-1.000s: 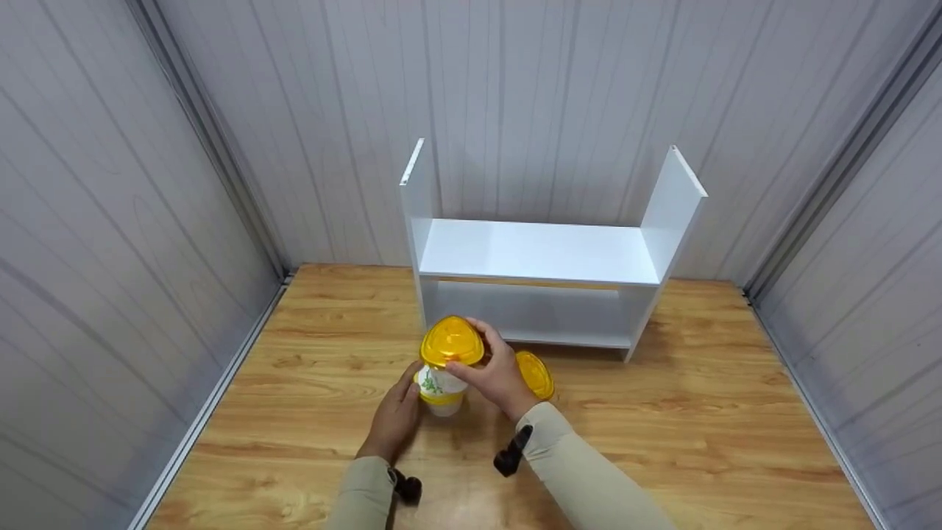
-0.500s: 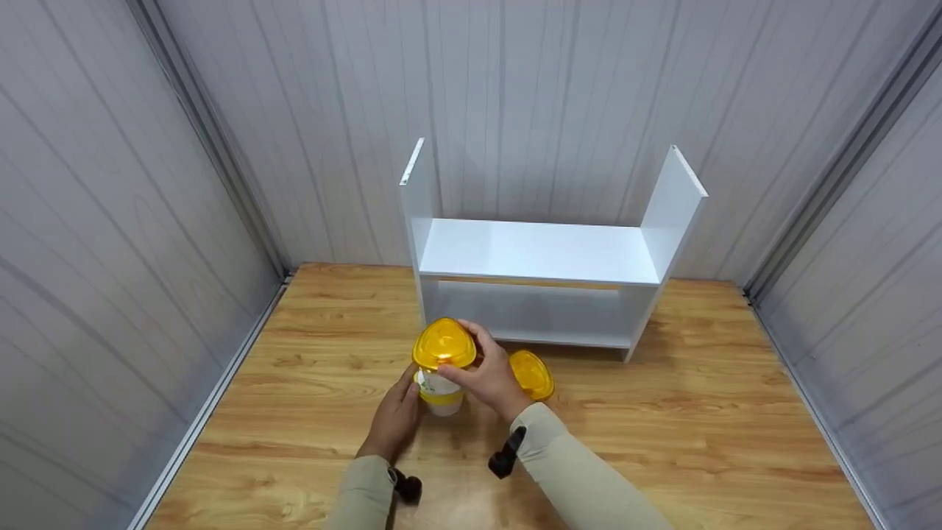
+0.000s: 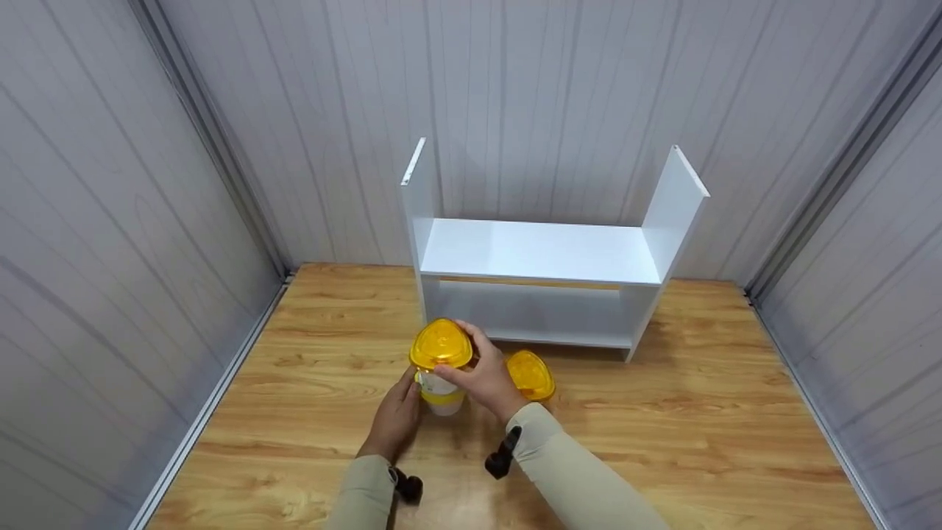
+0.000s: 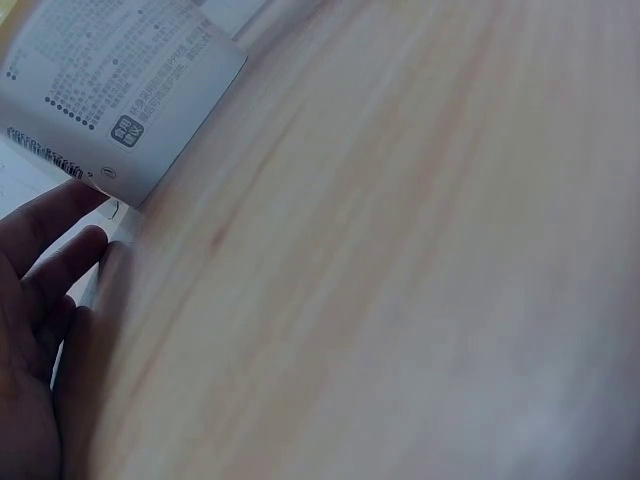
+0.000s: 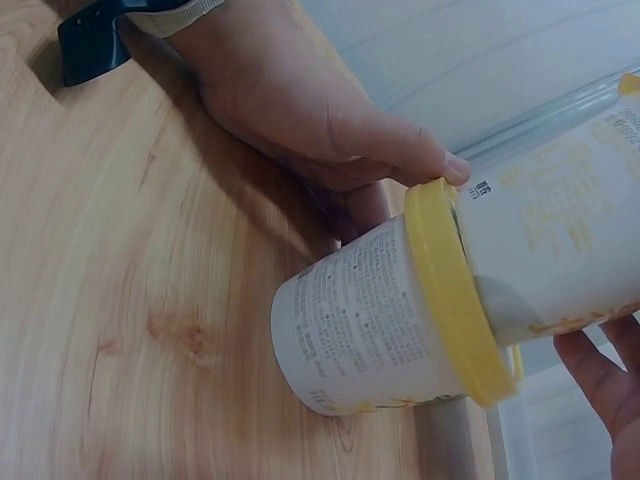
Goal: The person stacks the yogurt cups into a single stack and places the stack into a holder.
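Observation:
A printed white paper cup [image 3: 443, 403] with a yellow rim [image 5: 455, 290] stands on the wooden table. My left hand [image 3: 394, 418] holds it from the left, thumb at the rim in the right wrist view and fingers partly hidden behind. Its printed side [image 4: 130, 90] shows in the left wrist view. With my right hand [image 3: 487, 377] I grip a second paper cup [image 5: 560, 230] by its upper part; it has a translucent orange-yellow lid [image 3: 440, 342] of rounded triangular shape. Its base is at the lower cup's rim, slightly tilted in the right wrist view.
A matching yellow lid [image 3: 531, 375] lies on the table right of the cups, partly behind my right wrist. Just beyond stands a white two-level shelf [image 3: 541, 250] with tall side panels. Pale panelled walls [image 3: 353, 132] enclose the table [image 3: 331, 316] at the back and sides.
My right hand has moved slightly left with the lidded cup, which now covers more of the lower cup in the head view. The left hand and lower cup have stayed put.

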Action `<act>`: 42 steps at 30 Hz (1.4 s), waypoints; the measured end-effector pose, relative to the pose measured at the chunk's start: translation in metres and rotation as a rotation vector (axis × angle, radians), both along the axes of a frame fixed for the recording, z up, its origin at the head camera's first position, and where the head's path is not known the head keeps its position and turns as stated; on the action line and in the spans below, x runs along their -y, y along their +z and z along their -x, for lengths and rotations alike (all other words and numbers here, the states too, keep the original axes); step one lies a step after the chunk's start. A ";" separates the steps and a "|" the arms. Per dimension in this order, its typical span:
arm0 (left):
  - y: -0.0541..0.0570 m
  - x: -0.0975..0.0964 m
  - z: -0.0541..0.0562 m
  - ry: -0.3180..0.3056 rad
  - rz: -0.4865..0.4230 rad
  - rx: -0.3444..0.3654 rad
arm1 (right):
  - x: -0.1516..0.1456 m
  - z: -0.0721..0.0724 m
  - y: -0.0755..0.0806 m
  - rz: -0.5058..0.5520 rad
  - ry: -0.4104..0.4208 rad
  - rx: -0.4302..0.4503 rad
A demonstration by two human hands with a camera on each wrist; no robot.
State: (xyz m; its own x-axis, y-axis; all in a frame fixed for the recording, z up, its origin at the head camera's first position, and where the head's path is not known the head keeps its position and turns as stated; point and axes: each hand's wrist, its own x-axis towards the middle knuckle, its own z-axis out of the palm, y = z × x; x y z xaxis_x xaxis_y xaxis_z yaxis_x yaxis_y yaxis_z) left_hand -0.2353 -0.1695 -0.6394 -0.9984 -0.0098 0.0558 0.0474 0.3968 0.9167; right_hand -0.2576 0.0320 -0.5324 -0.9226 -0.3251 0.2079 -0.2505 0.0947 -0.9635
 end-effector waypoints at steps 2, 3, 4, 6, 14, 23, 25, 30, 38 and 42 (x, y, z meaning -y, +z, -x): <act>0.000 0.000 0.000 0.000 0.012 -0.006 | 0.001 0.000 0.000 -0.008 0.000 -0.010; 0.000 0.000 -0.001 -0.001 0.014 -0.006 | 0.001 0.000 0.000 -0.016 -0.001 -0.016; 0.000 0.000 -0.001 0.003 0.018 0.000 | 0.001 0.000 0.000 -0.026 -0.002 -0.022; 0.000 0.000 -0.002 0.006 0.020 0.011 | 0.001 -0.001 0.000 -0.046 -0.005 -0.036; 0.001 -0.002 0.000 0.032 0.020 0.046 | 0.002 -0.001 0.001 -0.084 0.002 -0.050; 0.001 -0.003 0.002 0.047 0.032 0.053 | 0.001 -0.001 0.004 -0.087 0.017 -0.014; 0.000 -0.003 0.002 0.047 0.033 0.055 | 0.000 -0.001 0.005 -0.093 0.024 -0.016; -0.001 -0.002 0.004 0.045 0.043 0.052 | -0.002 0.000 0.008 -0.098 0.042 -0.010; -0.002 -0.001 0.003 0.030 0.014 0.069 | -0.004 0.002 0.011 -0.093 0.057 -0.024; -0.002 -0.001 0.003 0.035 0.019 0.061 | -0.007 0.003 0.013 -0.093 0.065 -0.023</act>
